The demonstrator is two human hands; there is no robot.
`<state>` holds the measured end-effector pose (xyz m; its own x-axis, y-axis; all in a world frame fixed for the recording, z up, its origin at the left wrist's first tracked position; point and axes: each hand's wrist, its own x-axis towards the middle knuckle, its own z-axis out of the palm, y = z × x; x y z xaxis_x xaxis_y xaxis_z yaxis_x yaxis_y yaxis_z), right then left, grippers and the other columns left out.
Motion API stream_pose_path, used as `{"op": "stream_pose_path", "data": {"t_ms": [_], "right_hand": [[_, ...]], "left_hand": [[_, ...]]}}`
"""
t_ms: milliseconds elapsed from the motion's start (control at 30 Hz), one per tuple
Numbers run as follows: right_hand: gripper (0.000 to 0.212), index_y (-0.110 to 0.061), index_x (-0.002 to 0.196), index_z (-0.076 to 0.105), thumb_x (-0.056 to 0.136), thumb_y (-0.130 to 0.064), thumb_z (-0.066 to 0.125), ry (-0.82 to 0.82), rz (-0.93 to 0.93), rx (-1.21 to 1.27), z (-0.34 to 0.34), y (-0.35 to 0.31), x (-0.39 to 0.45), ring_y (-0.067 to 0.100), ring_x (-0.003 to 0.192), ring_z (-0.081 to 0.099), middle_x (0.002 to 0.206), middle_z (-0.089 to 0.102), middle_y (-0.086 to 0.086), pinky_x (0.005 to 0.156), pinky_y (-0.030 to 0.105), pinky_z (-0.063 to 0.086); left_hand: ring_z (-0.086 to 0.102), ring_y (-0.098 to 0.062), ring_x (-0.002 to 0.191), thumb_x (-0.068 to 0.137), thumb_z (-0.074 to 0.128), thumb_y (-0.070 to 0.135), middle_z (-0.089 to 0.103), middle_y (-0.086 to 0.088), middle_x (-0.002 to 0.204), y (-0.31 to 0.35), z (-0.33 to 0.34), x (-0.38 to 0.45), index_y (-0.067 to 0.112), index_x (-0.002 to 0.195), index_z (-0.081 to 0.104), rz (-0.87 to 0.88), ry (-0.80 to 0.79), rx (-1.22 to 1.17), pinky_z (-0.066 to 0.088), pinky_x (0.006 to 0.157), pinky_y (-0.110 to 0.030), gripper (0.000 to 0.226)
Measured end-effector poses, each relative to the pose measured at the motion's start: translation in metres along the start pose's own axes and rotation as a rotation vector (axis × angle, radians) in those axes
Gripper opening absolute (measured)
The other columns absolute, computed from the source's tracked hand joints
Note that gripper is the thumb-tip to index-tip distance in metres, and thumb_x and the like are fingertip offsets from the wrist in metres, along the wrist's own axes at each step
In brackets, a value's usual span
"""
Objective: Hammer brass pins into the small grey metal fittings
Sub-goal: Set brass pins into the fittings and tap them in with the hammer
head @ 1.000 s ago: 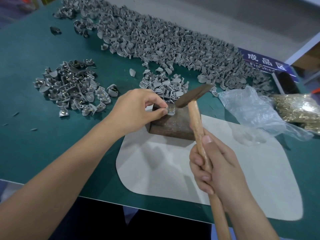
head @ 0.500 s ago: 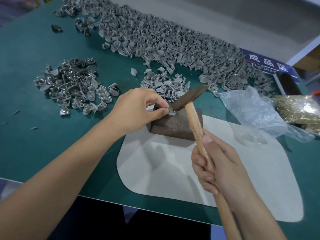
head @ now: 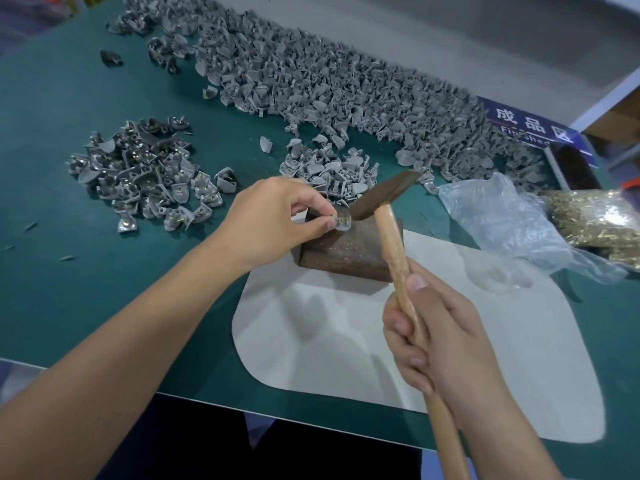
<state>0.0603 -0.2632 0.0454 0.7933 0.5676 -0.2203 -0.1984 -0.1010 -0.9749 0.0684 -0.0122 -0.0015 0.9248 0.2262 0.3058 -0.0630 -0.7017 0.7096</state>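
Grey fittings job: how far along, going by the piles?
Done: a small pile of pinned grey metal fittings on the left. In hand: left hand pinches one fitting on the brown block; right hand grips the wooden-handled hammer. Left: the long unpinned heap behind, so most remains.

Hammer [head: 398, 244] handle's end cut off below.
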Motion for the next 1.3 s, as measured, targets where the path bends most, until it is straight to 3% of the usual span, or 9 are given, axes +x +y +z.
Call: {"op": "stream_pose_path", "data": {"t_ms": [100,433,533,1300], "right_hand": [[0.035,-0.038,0.123,0.071,0.102,-0.041,0.043,0.042,-0.066,0.033,0.004,0.003,-0.001,0.012,0.043,0.025,0.067,0.04,-0.001,0.044,0.016,0.032],[0.037,-0.038,0.126,0.07,0.1,-0.042,0.044,-0.013,0.001,-0.013,0.006,0.006,0.0,0.011,0.043,0.026,0.067,0.04,0.0,0.043,0.015,0.031],[0.036,-0.038,0.126,0.069,0.102,-0.043,0.044,0.039,-0.07,0.021,0.011,0.01,-0.002,0.012,0.042,0.027,0.067,0.04,0.0,0.042,0.016,0.032],[0.04,-0.042,0.13,0.069,0.099,-0.044,0.043,0.012,0.009,-0.023,-0.001,0.007,0.003,0.012,0.044,0.025,0.066,0.039,-0.002,0.043,0.016,0.031]], "left_hand": [[0.048,-0.001,0.067,0.086,0.08,0.04,0.054,0.038,0.073,0.001,0.0,0.0,0.042,0.086,0.076,0.0,-0.007,0.003,0.031,0.059,-0.026,0.004],[0.05,0.008,0.07,0.085,0.081,0.039,0.055,0.043,0.074,-0.001,-0.001,0.0,0.045,0.085,0.075,0.006,-0.01,-0.011,0.032,0.061,-0.022,0.009],[0.05,0.01,0.07,0.085,0.081,0.04,0.053,0.044,0.073,0.0,-0.001,0.0,0.045,0.086,0.075,0.014,-0.007,0.005,0.03,0.061,-0.019,0.008],[0.049,0.002,0.072,0.085,0.08,0.042,0.055,0.038,0.075,-0.003,0.0,0.002,0.04,0.087,0.079,-0.005,-0.014,0.01,0.032,0.062,-0.027,0.003]]}}
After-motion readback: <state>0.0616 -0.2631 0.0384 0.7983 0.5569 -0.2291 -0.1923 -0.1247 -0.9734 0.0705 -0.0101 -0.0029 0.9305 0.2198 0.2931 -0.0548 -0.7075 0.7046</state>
